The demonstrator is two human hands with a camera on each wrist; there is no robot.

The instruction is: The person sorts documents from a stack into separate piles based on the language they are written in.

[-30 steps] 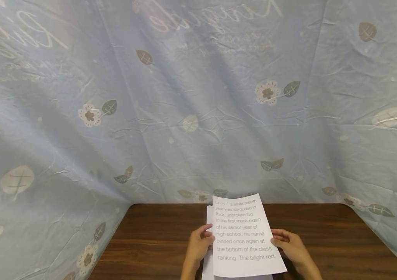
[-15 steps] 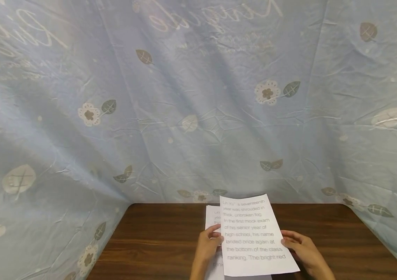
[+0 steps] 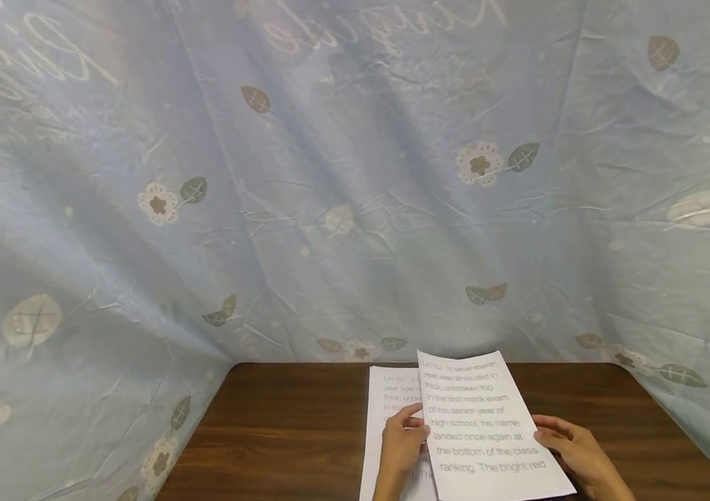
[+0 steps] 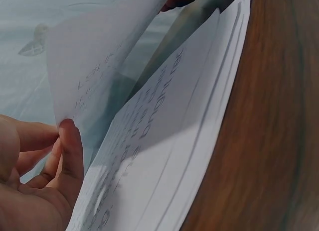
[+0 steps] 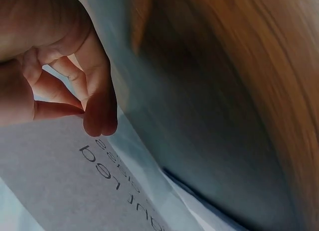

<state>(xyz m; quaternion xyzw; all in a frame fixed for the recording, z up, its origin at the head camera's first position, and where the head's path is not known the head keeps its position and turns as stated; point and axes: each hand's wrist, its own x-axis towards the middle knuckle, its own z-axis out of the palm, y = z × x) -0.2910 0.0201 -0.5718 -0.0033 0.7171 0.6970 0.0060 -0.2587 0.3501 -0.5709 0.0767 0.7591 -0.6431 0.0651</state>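
A printed sheet of paper (image 3: 480,424) is held up above the table between both hands, its text facing me. My left hand (image 3: 400,445) pinches the sheet's left edge between thumb and fingers, as the left wrist view shows close up at the thumb (image 4: 71,146). On the opposite edge my right hand (image 3: 576,449) pinches the paper, thumb in front; the right wrist view shows its thumb (image 5: 99,106) over the printed side. Below and to the left lies a stack of printed sheets (image 3: 376,431), partly covered by the held sheet and left hand.
The dark wooden table (image 3: 279,424) extends to both sides of the papers. A pale blue curtain (image 3: 342,278) with leaves and flowers hangs behind the table and along its sides. In the right wrist view, a dark edge (image 5: 199,198) lies beside a pale surface under the sheet.
Both hands have moved to the right with the held sheet. More of the stack beneath now shows at the left, including its printed lines.
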